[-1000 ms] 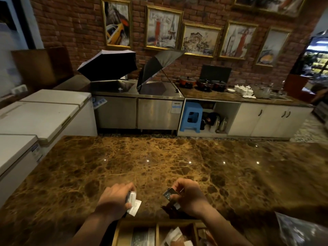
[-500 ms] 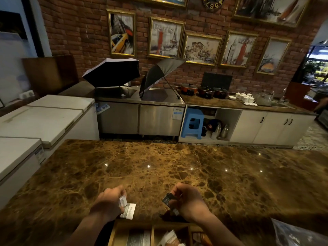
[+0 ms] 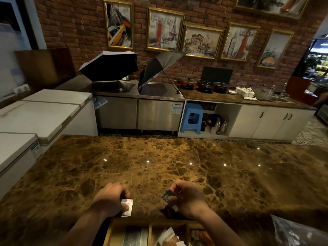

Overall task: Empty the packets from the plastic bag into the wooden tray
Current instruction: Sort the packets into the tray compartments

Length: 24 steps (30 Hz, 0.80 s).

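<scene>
My left hand (image 3: 111, 199) grips a few white packets (image 3: 127, 207) just beyond the far edge of the wooden tray (image 3: 150, 221). My right hand (image 3: 188, 198) pinches dark packets (image 3: 167, 196) above the tray's far right corner. The tray sits at the bottom of the view, split into compartments, with white and brown packets (image 3: 168, 236) lying inside. The clear plastic bag (image 3: 300, 233) lies on the counter at the bottom right, apart from both hands.
A brown marble counter (image 3: 159, 166) stretches ahead. White chest freezers (image 3: 40, 114) stand to the left. Behind are steel cabinets with two open umbrellas (image 3: 110, 66), a blue stool (image 3: 190, 118), pots and cups.
The camera tilted slightly, so the scene sits a little differently in view. Both hands kept their packets and stayed near the tray's far edge, the left hand's packets turning downward.
</scene>
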Motion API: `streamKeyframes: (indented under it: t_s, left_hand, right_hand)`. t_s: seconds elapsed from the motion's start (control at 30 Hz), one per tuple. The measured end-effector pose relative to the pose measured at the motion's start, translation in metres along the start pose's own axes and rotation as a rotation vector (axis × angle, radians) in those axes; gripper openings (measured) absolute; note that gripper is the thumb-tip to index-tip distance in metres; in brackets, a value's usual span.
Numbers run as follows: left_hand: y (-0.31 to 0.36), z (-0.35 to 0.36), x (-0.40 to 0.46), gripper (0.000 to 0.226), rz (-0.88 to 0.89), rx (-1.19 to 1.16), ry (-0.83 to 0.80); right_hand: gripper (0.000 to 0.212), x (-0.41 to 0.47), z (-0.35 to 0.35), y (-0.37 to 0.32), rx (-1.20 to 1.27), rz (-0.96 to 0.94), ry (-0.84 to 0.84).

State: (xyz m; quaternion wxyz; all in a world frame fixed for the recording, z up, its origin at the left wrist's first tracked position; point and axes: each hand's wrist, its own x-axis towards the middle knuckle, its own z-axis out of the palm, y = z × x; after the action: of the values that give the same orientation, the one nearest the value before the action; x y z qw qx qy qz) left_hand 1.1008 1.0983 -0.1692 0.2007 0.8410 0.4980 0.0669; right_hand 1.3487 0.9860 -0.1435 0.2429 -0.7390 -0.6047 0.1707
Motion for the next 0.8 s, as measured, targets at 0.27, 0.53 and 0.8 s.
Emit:
streamKeyframes:
  t_s: [0.27,0.53,0.8]
  left_hand:
    - [0.0,-0.01,0.008,0.048,-0.044,0.065,-0.129]
    - [-0.007,-0.002,0.011,0.049,-0.094,0.13,-0.166]
    - [-0.011,0.0,0.005,0.042,-0.063,0.179,-0.145]
  right_hand:
    - [0.017,0.007,0.015,0.003,0.028,-0.037,-0.024]
    - [0.021,0.013,0.019,0.0,0.089,0.015,-0.039]
    - [0.018,0.011,0.016,-0.003,0.091,0.017,-0.043]
